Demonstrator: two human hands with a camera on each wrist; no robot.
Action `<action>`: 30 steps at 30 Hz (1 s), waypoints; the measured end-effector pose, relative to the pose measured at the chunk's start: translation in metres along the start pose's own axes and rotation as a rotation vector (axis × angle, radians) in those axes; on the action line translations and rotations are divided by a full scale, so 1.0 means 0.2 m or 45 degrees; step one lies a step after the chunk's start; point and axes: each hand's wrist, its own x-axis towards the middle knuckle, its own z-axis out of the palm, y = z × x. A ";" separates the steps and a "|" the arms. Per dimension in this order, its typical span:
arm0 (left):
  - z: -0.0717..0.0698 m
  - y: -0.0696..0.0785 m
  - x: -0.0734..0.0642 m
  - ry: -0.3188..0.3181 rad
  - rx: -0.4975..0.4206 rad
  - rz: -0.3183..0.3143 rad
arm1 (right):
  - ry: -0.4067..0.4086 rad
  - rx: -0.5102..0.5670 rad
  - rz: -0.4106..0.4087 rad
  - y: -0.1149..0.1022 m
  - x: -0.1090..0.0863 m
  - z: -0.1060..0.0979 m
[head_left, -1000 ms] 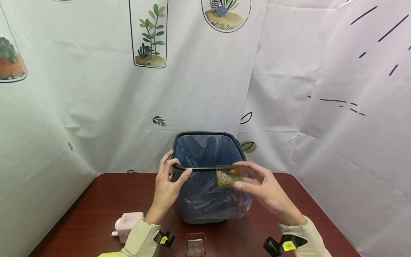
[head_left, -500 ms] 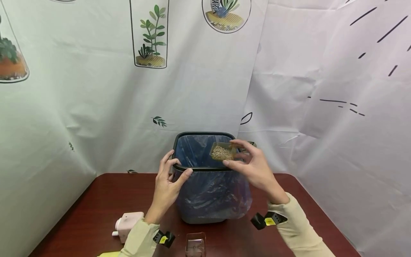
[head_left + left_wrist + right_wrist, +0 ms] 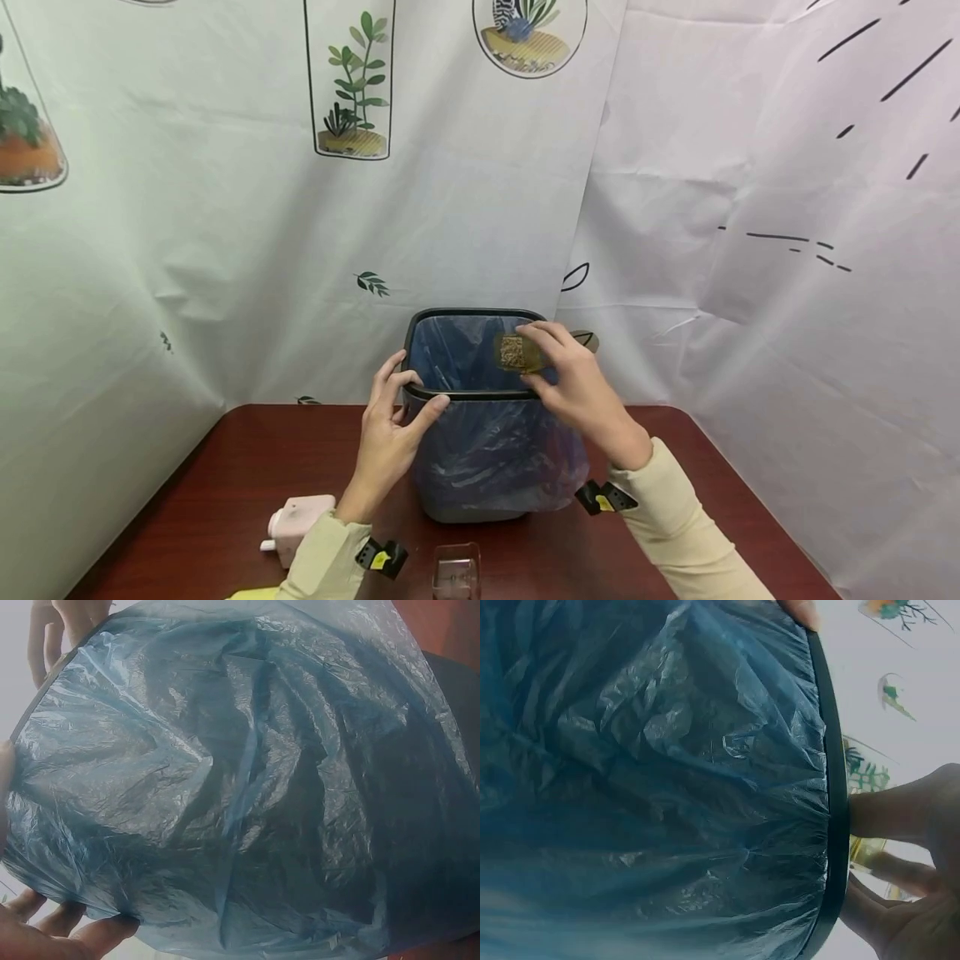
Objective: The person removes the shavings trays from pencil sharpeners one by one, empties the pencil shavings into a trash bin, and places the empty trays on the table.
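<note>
A trash bin with a blue plastic liner and a dark rim stands on the table. My left hand grips its rim at the near left corner, thumb along the front. In my right hand is a small see-through yellowish box, pinched between thumb and fingers. Light brown bits, like shavings, show inside the box, which is tipped over the bin's mouth. In the right wrist view, fingers show just beyond the bin's rim, mostly hiding the box. The liner fills most of the left wrist view.
On the dark red table, a pink device with a small white knob lies left of my left forearm. A clear plastic box sits in front of the bin. Something yellow peeks out at the bottom edge. Printed cloth hangs behind.
My right hand has lifted the small box from in front of the bin, moved it over the bin's mouth and turned it. My left hand stays on the rim.
</note>
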 end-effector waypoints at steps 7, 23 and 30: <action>-0.01 0.05 -0.01 -0.013 -0.016 -0.035 | -0.077 -0.185 -0.206 0.01 0.02 0.00; -0.02 0.18 -0.02 -0.013 -0.025 -0.025 | -0.078 -0.368 -0.400 0.02 0.02 0.00; -0.02 0.19 -0.02 -0.014 -0.025 -0.028 | -0.028 -0.358 -0.429 0.02 0.01 -0.02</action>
